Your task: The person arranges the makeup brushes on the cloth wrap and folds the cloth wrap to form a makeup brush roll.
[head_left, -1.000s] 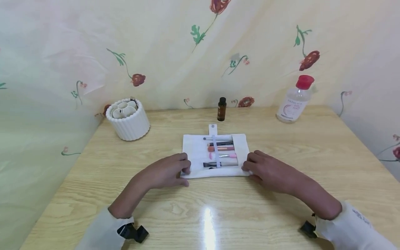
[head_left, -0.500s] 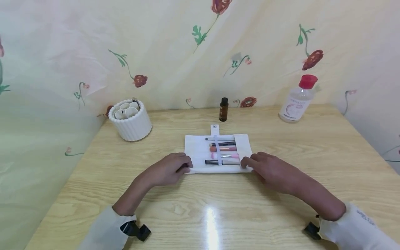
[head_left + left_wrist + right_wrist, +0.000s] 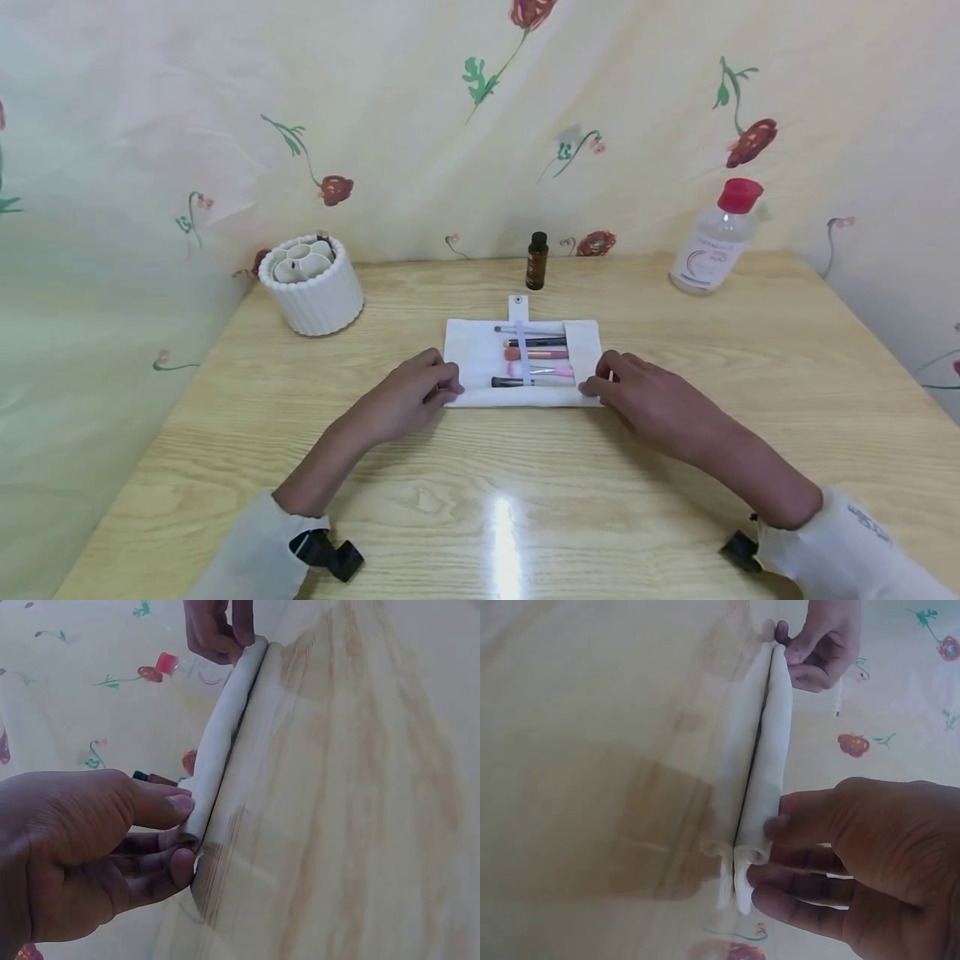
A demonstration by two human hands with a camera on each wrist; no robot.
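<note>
Five brushes [image 3: 543,354], handle ends hidden under flap [image 3: 585,350] | white brush roll [image 3: 471,354] mid-frame on desk [image 3: 420,517] | left hand [image 3: 408,393] pinches roll's lower-left end, right hand [image 3: 652,404] lower-right; forearms [image 3: 315,468] slant inward, sleeves [image 3: 243,554] cut off at frame bottom

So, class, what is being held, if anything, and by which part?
The white brush roll, by its rolled near edge: left hand at the left end, right hand at the right end.

The brush roll [image 3: 474,354] is white, the backdrop [image 3: 405,125] cream with red flowers [image 3: 752,143].
</note>
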